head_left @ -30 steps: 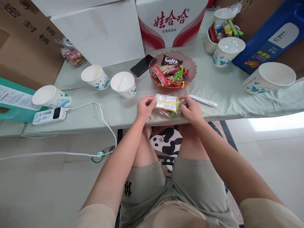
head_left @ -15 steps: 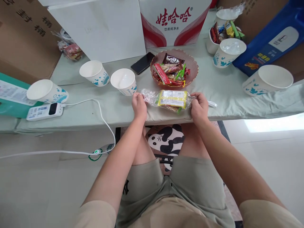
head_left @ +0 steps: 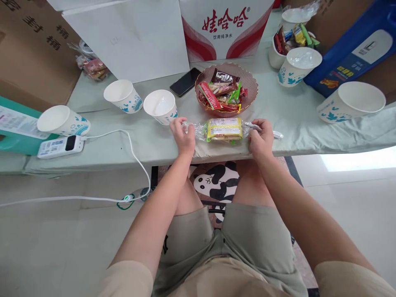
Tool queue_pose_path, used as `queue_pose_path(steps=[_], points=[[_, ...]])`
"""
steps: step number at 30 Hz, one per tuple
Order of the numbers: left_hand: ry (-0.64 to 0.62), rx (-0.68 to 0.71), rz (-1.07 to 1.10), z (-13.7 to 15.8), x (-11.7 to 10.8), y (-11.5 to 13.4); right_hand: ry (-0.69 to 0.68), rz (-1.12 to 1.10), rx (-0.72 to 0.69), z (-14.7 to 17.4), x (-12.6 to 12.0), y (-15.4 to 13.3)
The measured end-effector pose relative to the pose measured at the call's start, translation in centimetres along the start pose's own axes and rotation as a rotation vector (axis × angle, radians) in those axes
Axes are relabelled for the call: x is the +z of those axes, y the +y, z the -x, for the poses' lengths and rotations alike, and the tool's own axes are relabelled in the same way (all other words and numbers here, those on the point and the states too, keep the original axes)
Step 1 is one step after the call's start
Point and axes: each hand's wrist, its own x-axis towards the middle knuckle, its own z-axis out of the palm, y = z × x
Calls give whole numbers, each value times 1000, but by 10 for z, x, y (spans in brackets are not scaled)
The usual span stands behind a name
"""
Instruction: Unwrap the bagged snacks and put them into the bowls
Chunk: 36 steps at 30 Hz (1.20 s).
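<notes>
A clear plastic bag of snacks point(head_left: 224, 128), with a yellow-edged white label, lies across the table's front edge. My left hand point(head_left: 184, 135) is at the bag's left end, its thumb and fingers apart around the crinkled plastic. The bag's other end is pinched in my right hand point(head_left: 261, 137). A slim white object point(head_left: 278, 135) sticks out to the right from behind that hand; its kind is unclear and its other part is hidden. Just behind the bag stands a pink fluted bowl point(head_left: 252, 93) of wrapped snacks.
Paper cups stand left point(head_left: 160, 105) and right point(head_left: 352, 101). A phone point(head_left: 185, 81) lies behind the bowl, before a white carton point(head_left: 229, 33). At left, a white power strip point(head_left: 60, 147) trails a cable over the edge. A blue container point(head_left: 349, 57) stands at right.
My left hand's fingers have spread from their pinch on the plastic end. The bag has turned slightly, its label now lying flatter. My right hand keeps its hold.
</notes>
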Motion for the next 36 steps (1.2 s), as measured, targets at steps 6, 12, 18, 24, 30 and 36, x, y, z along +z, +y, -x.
queue_pose_path(steps=[6, 12, 18, 24, 30, 36], points=[[-349, 197, -209, 5, 4, 29, -92, 83, -14, 4, 2, -14], [-402, 150, -231, 3, 2, 31, -136, 159, 13, 1, 3, -12], [-156, 152, -238, 8, 1, 30, -142, 158, -47, 2, 7, -14], [-132, 146, -170, 8, 1, 27, -156, 183, -16, 4, 9, -17], [-166, 160, -56, 7, 1, 23, -227, 204, -117, 4, 5, -19], [-180, 93, -66, 7, 1, 25, -116, 212, 92, 1, 11, -23]])
